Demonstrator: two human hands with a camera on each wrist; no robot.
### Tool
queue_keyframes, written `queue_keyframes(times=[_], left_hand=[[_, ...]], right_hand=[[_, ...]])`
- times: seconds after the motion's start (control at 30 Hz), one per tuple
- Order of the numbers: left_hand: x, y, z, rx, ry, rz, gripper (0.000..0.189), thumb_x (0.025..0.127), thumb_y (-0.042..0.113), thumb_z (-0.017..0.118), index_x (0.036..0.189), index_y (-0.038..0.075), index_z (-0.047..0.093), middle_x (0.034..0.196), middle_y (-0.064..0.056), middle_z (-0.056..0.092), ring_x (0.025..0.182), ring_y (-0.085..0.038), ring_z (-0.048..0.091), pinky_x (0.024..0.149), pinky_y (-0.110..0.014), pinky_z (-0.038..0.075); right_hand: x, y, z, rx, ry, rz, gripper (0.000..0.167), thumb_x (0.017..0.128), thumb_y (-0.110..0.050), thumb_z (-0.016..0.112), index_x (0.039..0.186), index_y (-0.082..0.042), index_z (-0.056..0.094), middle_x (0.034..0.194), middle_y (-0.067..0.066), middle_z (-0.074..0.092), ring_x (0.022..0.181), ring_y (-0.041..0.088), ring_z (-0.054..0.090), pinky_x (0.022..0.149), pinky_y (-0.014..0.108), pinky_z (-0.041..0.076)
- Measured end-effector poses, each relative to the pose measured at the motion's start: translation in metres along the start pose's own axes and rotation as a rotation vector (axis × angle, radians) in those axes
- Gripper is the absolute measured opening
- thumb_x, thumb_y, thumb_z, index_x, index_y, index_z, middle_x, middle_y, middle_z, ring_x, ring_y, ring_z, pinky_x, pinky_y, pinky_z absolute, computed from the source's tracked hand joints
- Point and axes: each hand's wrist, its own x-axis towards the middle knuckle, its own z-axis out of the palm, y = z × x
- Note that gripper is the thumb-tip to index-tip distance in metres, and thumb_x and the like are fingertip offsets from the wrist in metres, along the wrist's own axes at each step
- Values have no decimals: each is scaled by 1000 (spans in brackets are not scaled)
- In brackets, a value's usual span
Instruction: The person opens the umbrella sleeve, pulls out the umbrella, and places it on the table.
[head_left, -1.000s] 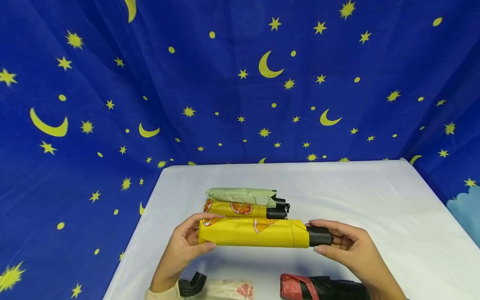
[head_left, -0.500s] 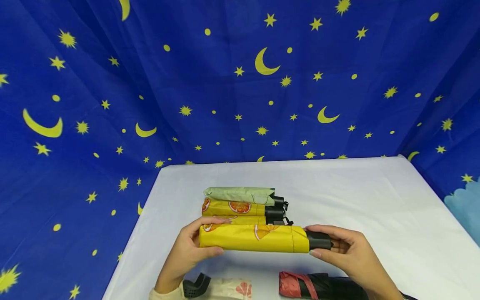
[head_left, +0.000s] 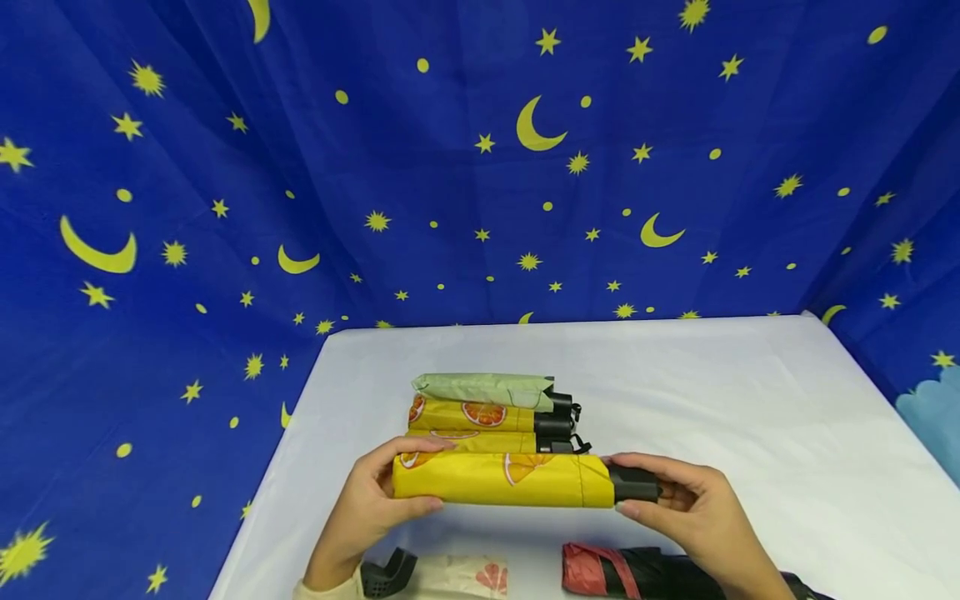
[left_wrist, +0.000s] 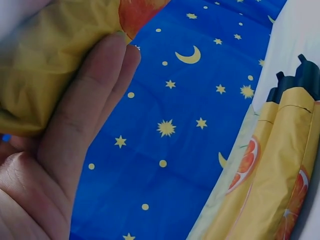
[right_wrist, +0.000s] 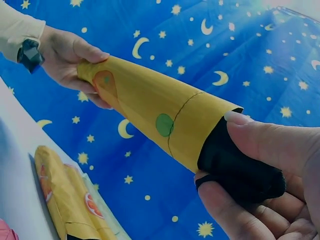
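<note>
A folded yellow umbrella (head_left: 487, 482) printed with orange slices is held level above the table by both hands. My left hand (head_left: 375, 492) grips its closed fabric end, thumb in front and fingers behind. At the other end, my right hand (head_left: 686, 496) holds the black handle (right_wrist: 240, 165) between thumb and fingers. Just behind it lie a yellow umbrella (head_left: 495, 442) partly hidden by the held one, another yellow umbrella (head_left: 446, 414) with orange slices and a pale green umbrella (head_left: 480, 389), their black handles all pointing right.
Nearer me lie a cream umbrella (head_left: 457, 575) with a pink print and a red and black umbrella (head_left: 630, 571), partly cut off by the frame. A white cloth covers the table (head_left: 675, 375). Blue star-patterned curtains (head_left: 450, 183) hang at the back and sides.
The held umbrella has come lower in the head view, toward me, so the nearest yellow umbrella of the row now shows behind it. Both hands keep their hold.
</note>
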Motion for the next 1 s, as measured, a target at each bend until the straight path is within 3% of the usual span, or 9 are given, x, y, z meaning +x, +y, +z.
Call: queue_keyframes(times=[0.2,0.6,1.0], left_hand=[[0,0,-2,-1,-1,10,54,82,-17,76,133,-10,57,137,-41,48,126,-33,59,89,-40,59],[-6,-2,-3,-2,-1,-4,53,86,-16,72,136,-8,55,138,-25,58,117,-30,64,85,-38,60],[-13,-4,-11,-1,28,-2,49,87,-15,72,134,-10,56,137,-23,59,113,-27,65,83,-37,61]], right_hand=[[0,2,-2,22,8,-34,46,89,3,76,133,2,65,130,14,68,106,28,71,80,40,61],[-3,8,-8,48,22,-28,43,91,4,73,133,5,64,129,15,68,106,30,71,81,41,61],[-6,9,-13,20,29,-29,44,91,5,73,133,6,62,128,13,69,104,30,71,80,41,61]])
